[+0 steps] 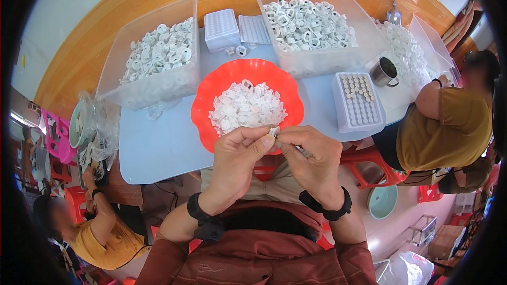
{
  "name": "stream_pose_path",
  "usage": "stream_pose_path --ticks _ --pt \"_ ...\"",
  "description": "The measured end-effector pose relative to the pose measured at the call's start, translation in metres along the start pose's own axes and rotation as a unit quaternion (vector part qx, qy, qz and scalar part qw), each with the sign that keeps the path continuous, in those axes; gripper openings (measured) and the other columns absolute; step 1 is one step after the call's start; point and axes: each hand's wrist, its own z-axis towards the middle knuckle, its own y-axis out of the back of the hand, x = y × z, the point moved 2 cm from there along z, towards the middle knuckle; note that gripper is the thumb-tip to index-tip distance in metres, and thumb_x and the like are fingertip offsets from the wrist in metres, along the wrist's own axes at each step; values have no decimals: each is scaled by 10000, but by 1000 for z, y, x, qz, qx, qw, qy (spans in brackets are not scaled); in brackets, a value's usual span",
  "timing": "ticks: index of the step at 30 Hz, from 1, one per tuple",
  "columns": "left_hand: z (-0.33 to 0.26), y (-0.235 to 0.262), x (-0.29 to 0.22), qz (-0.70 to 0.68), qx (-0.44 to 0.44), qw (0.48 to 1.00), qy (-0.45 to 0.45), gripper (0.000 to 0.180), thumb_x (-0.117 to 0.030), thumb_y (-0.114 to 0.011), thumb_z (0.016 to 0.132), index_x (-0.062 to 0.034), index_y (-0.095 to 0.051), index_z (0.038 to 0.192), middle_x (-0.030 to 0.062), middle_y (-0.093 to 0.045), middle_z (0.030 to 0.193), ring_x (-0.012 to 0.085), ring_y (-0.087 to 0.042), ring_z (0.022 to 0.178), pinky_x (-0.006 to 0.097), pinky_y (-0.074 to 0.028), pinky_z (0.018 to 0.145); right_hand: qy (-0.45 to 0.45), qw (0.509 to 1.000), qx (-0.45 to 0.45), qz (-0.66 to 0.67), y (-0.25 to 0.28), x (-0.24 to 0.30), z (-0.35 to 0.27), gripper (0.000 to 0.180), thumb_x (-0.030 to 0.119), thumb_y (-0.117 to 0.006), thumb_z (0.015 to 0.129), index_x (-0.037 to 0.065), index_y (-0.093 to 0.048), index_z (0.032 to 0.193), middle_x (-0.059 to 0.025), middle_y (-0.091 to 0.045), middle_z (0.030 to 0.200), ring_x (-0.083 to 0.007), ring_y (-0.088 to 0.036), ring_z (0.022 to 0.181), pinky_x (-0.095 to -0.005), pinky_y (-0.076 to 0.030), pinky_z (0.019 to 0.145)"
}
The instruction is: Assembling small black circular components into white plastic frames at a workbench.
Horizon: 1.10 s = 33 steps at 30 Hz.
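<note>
Upper margin: a pale wall [58, 21] above glossy, orange-brown wood-toned panelling [100, 37], its edge bowed by the lens. Centre: a light-blue tabletop [158, 153] with rounded corners; to its left, a brown wooden tabletop [125, 189]. Right: 1 red plastic stool [372, 168] on a pale, pinkish floor [362, 219], whose sheen returns a bright reflection. Left: pink plastic furniture [59, 138], its exact type unclear, below a white strip of light [20, 119]. Upper right: hanging reddish cloth [460, 27].

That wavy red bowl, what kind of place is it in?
Probably a small workshop: a clear rectangular plastic bin holds round white parts, the wavy red plastic bowl is heaped with small white pieces, and a white rectangular plastic tray carries beige discs.
</note>
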Motion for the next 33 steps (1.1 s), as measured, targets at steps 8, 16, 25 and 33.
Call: stream_pose_path --ticks 8,16,25,33 --pt "-1 0 0 19 26 999 -6 189 -9 -658 935 46 -661 1115 154 -687 1130 180 -665 1012 330 -557 922 -157 968 6 193 3 -7 0 99 -43 -743 794 2 -703 872 -99 -715 852 -166 -702 781 -284 -551 680" --pt "-1 1 2 23 30 999 -14 190 -26 -654 943 37 -654 1122 156 -690 1135 183 -675 994 335 -566 895 98 992 23 -72 4 0 -2 229 -56 -700 788 54 -663 985 -112 -699 900 -266 -690 821 -316 -549 669" --pt "-2 -2 -1 54 60 997 -19 198 -30 -649 951 44 -657 1134 121 -694 1108 135 -653 979 281 -545 875 -169 972 19 164 4 -8 -4 180 -86 -712 827 -3 -615 955 -72 -680 876 -149 -698 807 -284 -585 716" --pt "-3 -2 0 59 77 995 -23 205 -45 -637 963 51 -652 1144 115 -693 1082 126 -644 934 275 -545 862 -214 937 60 271 10 -12 -1 195 -100 -724 829 -20 -613 967 -60 -624 956 -121 -636 876 -279 -562 789"
